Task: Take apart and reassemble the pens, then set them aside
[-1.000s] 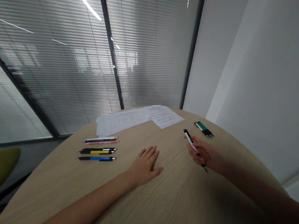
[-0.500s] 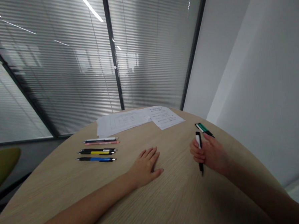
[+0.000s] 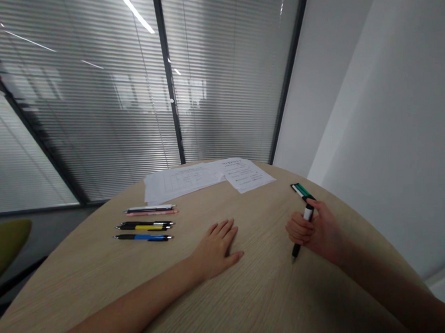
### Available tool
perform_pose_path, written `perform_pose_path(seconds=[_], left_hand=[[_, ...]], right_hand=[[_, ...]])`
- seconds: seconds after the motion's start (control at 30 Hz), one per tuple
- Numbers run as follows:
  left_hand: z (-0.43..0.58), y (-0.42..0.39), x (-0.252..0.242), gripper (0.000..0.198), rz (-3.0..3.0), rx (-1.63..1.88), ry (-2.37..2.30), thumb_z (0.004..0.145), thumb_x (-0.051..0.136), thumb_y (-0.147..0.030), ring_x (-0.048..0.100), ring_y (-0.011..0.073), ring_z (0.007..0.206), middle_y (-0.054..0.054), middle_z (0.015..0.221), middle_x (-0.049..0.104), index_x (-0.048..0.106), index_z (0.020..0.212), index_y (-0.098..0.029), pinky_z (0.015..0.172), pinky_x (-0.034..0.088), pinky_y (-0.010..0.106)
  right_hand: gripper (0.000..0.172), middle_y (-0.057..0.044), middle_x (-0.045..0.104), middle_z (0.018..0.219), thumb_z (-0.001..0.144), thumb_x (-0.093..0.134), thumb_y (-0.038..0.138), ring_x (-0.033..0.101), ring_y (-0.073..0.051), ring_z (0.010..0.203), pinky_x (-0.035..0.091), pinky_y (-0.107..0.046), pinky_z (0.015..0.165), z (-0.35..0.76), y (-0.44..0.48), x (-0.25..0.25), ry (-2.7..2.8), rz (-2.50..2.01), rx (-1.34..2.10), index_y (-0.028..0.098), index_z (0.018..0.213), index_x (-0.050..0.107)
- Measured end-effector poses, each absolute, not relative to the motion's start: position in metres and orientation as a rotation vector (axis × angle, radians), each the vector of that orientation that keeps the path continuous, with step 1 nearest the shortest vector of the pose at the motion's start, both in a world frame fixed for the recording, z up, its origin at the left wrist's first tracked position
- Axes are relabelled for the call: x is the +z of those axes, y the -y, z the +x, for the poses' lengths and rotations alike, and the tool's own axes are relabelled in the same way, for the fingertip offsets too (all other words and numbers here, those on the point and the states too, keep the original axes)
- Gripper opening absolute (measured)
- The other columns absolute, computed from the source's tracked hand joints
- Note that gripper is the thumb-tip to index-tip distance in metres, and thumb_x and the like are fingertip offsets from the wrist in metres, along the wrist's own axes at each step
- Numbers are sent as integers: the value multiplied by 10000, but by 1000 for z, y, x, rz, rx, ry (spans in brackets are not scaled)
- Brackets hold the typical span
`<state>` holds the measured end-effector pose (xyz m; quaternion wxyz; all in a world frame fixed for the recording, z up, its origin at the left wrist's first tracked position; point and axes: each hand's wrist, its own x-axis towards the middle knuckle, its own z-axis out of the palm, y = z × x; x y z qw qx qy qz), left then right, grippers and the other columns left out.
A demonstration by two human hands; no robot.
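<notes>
My right hand [image 3: 317,233] is closed in a fist round a black and white pen [image 3: 301,232], tip pointing down at the round wooden table [image 3: 251,294]. Just beyond its thumb lie green and black pens [image 3: 300,189]. My left hand [image 3: 215,249] rests flat on the table with its fingers stretched out, holding nothing.
Several pens lie in a row at the left: a blue one [image 3: 142,237], a yellow one [image 3: 145,225], a pink one [image 3: 150,213] and a white one [image 3: 150,208]. Printed sheets of paper [image 3: 204,176] lie at the far edge. Glass walls with blinds stand behind, a white wall at the right.
My right hand has swung the pen's top end rightward, from leaning left to leaning right toward the green pens, and closed tighter round it. The left hand has stayed put.
</notes>
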<state>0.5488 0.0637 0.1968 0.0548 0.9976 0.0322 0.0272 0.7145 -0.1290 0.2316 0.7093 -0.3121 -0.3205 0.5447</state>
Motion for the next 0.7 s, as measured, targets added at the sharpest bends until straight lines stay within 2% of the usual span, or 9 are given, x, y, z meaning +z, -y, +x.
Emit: perform_pose_path(seconds=[0.27,0.7], left_hand=[[549,-64,195,632,3044,87,-97,802,333,-511,203,233,1252,152,1363,232,307,1280,-97,1012,177,400],[549,-65,193,634,3046,94,-96,796,336,-519,208,245,1249,147,1366,226,308,1279,-110,1007,184,413]], right_hand=[[584,59,221,402,740,233,654,239,-80,368,230,-218,395,713,127,229,772,-689,1237,185,416,360],[459,65,181,388,749,314,502,215,-81,353,200,-226,374,717,128,229,758,-663,1192,198,405,305]])
